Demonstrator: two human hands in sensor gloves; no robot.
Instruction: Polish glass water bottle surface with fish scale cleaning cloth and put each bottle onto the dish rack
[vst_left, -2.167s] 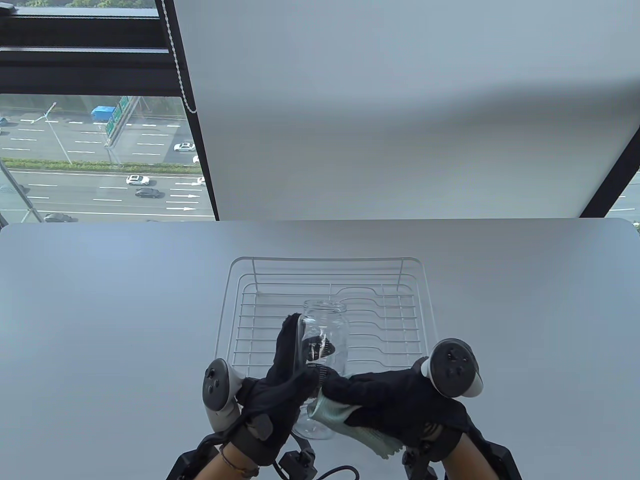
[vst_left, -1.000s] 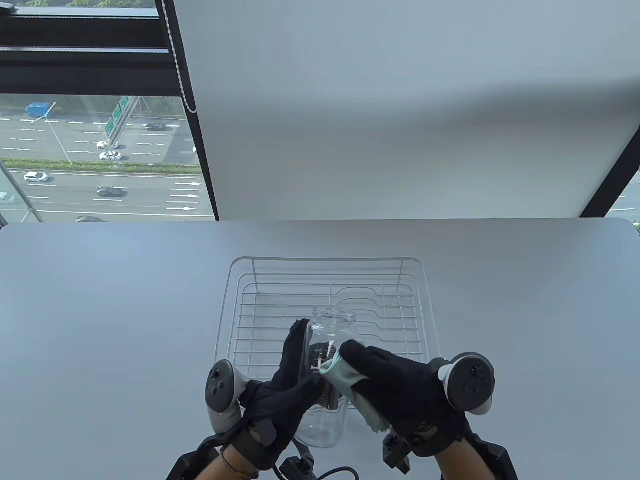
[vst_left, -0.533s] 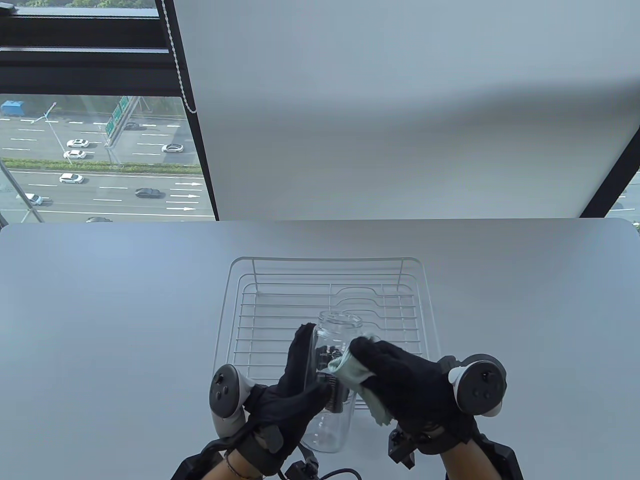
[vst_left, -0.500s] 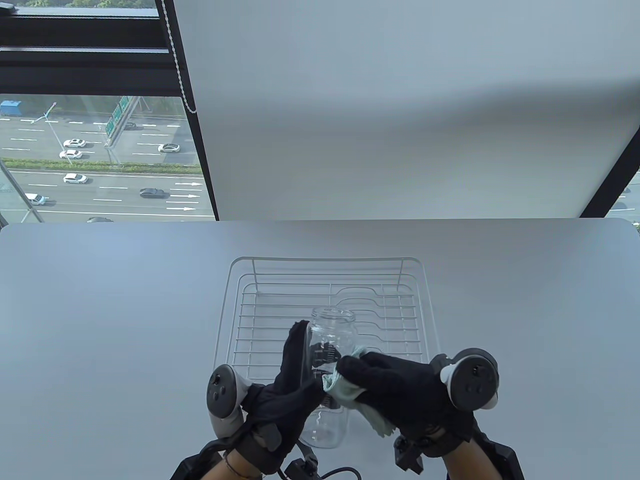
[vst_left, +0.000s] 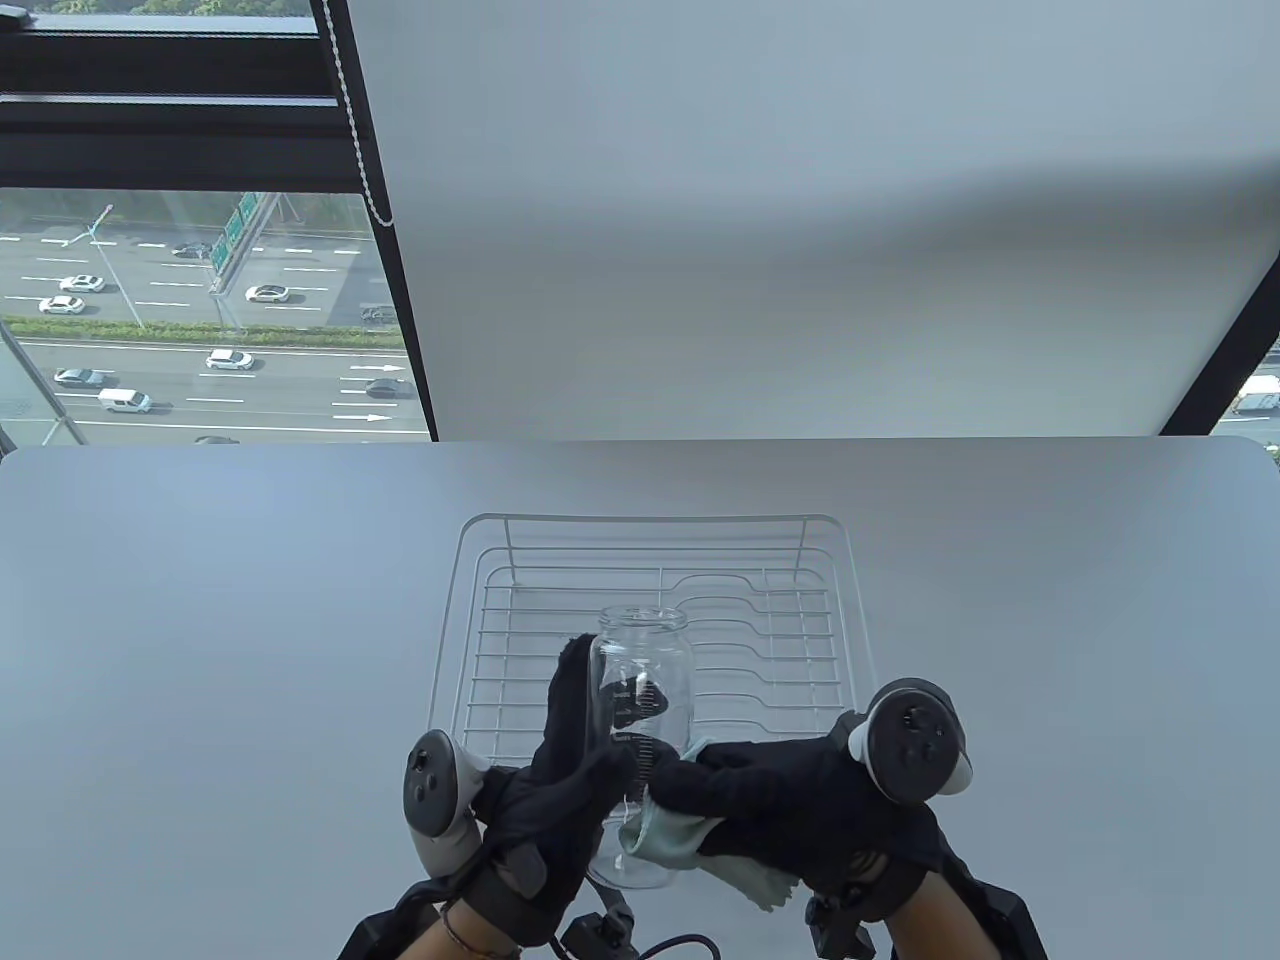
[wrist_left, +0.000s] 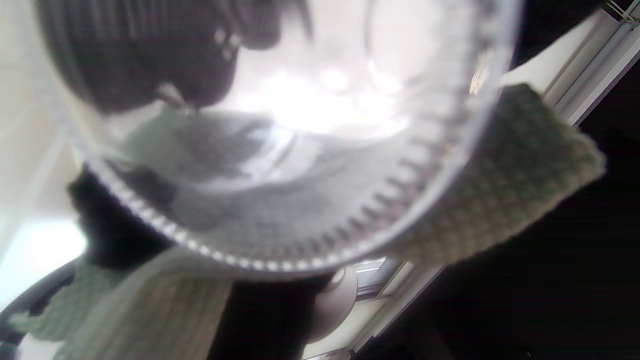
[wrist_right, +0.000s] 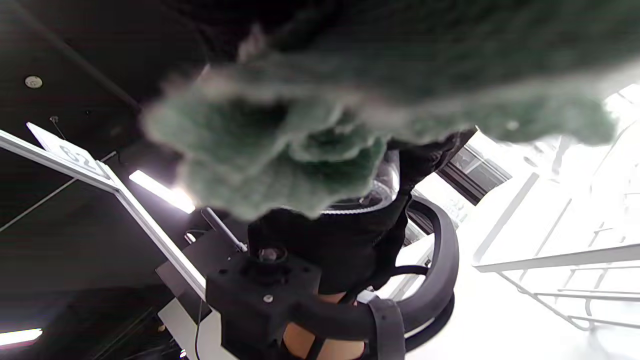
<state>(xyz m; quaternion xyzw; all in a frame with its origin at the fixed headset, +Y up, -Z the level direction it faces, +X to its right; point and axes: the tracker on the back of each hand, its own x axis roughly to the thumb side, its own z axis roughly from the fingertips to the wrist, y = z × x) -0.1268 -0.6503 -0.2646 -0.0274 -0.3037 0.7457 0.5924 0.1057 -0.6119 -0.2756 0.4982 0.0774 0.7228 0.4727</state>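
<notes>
**Bottle in your left hand, cloth pressed to its lower wall**

Your left hand grips the glass water bottle from its left side: the fingers run up along the wall and the thumb crosses the front, so the hand is closed around the glass. You hold the bottle above the near edge of the dish rack, lifted off the table, with its open mouth tipped away from you toward the rack's far rail and its base toward you. Dark printed markings show on the wall between your two hands.

Your right hand clutches the fish scale cleaning cloth, pale green, bunched under the curled fingers and pressed against the lower right of the bottle, close to the base. A loose corner of the cloth hangs below the hand toward you.

In the left wrist view the ridged round base of the bottle fills most of the picture, and the cloth wraps past its rim; the scale weave is plain there. In the right wrist view the cloth hangs blurred close to the lens, and the white wires of the rack lie at the lower right.

The rack itself holds no bottle on its wires.
</notes>
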